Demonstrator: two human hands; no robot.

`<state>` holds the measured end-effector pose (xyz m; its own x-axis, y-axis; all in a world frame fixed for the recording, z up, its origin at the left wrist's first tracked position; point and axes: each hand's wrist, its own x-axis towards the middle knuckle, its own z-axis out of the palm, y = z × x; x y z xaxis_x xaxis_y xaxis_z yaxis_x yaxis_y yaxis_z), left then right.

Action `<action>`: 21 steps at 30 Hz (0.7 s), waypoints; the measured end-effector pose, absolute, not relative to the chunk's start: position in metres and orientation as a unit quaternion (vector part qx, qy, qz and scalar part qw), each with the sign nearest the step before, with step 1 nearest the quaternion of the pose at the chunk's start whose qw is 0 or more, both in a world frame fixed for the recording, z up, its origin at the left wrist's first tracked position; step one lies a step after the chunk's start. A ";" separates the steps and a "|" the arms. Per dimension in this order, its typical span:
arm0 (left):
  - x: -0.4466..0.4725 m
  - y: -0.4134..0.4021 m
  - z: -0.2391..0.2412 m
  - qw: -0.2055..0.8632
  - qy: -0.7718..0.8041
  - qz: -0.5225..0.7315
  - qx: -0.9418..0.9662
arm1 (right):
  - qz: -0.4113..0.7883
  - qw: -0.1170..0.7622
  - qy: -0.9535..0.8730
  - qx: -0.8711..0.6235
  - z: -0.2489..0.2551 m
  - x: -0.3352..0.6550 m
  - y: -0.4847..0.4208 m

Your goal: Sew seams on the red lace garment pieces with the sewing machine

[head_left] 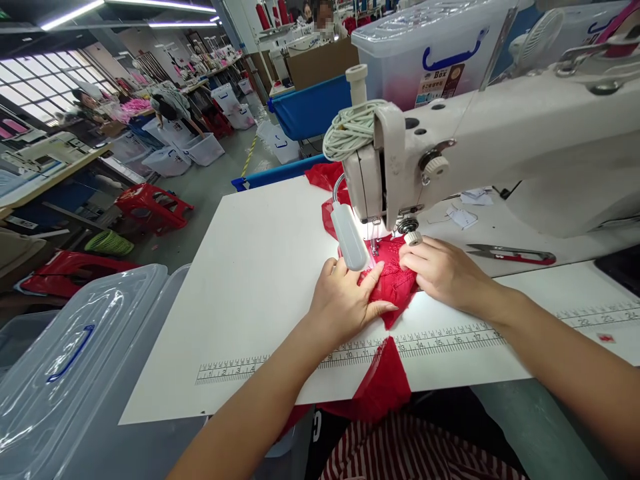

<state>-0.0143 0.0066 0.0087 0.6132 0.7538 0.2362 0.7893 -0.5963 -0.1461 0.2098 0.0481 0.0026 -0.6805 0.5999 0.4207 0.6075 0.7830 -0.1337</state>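
A piece of red lace fabric [393, 283] lies on the white sewing table [260, 280] under the presser foot [374, 248] of a white sewing machine [500, 147]. My left hand [345, 300] rests flat on the fabric's left side, fingers spread, pressing it down. My right hand [443, 270] lies on the fabric's right side, fingers curled against the cloth by the needle. More red fabric hangs off the table's front edge [383, 387] and trails behind the machine [325, 177].
Red-handled thread snips [510, 253] lie right of my right hand. A printed ruler [425, 340] runs along the table front. A clear lidded bin [70, 360] stands at my left. Blue bins, plastic boxes and other workers fill the aisle behind.
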 end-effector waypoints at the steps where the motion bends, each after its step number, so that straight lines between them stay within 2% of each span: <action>1: -0.014 0.006 0.012 0.111 -0.437 -0.072 -0.890 | -0.005 0.230 -0.917 -0.327 0.003 0.210 0.048; 6: -0.025 0.036 0.045 -0.010 -0.464 -0.038 -0.885 | 0.007 0.241 -0.917 -0.318 0.003 0.210 0.048; 9: -0.038 0.077 0.057 -0.010 -0.547 -0.031 -0.837 | 0.020 0.242 -0.916 -0.318 0.002 0.211 0.048; 14: -0.054 0.109 0.042 -0.002 -0.651 0.029 -0.759 | 0.040 0.254 -0.914 -0.315 0.003 0.213 0.046; 16: -0.054 0.090 0.040 0.029 -0.677 0.002 -0.735 | 0.039 0.254 -0.915 -0.311 0.004 0.214 0.046; 18: -0.052 0.049 0.045 0.044 -0.637 -0.079 -0.765 | 0.030 0.256 -0.917 -0.306 0.005 0.215 0.045; 20: -0.051 -0.011 0.053 -0.029 -0.548 -0.151 -0.822 | 0.017 0.258 -0.917 -0.304 0.005 0.216 0.044; 21: -0.053 -0.044 0.055 -0.125 -0.503 -0.127 -0.846 | 0.011 0.258 -0.917 -0.304 0.006 0.216 0.044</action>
<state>-0.0530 -0.0439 0.0545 0.4627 0.8820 0.0887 0.8184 -0.4635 0.3397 0.2159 0.0437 0.0055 -0.6816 0.5640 0.4661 0.5525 0.8144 -0.1776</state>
